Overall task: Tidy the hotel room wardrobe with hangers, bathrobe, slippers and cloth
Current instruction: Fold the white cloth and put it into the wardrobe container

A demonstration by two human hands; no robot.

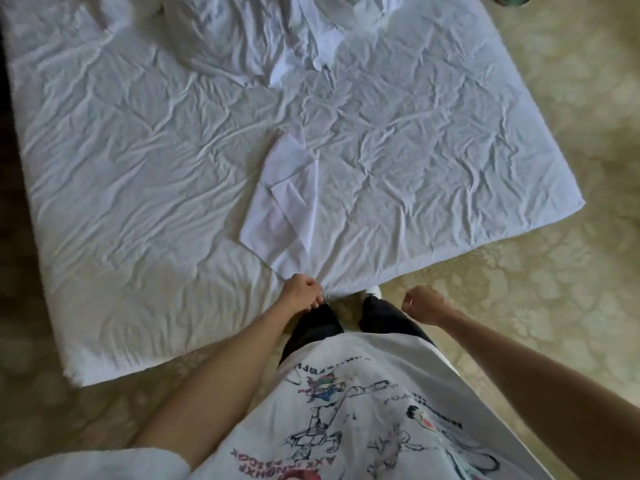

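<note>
While a wide, heavily wrinkled white bed sheet [138, 168] covers most of the view, stretched over a mattress whose near edge runs diagonally from lower left to right, a pale carpet [554, 289] with a faint floral pattern shows beyond that edge and under the person's feet. At the far end of the bed lies a crumpled heap of white bedding [249, 32], bunched and partly folded over itself. Nearer, a white T-shirt [346, 410] printed with cartoon figures fills the lower middle, with dark trousers [315, 323] below it and the toe of a white shoe [374, 291] just beside the mattress edge.

On the sheet, close to the near edge, lies the cloth [284, 202], a white piece folded into a long flat strip with overlapping layers, running from the middle of the bed toward the person. Its near end narrows into a gathered corner at the bed's edge.

The left hand [303, 292] is curled round that gathered corner, fingers closed on the fabric right at the mattress edge; whether it also catches the sheet beneath cannot be told. The right hand [424, 304] hangs over the carpet, apart from the bed, fingers clenched into a loose fist with nothing in it.
</note>
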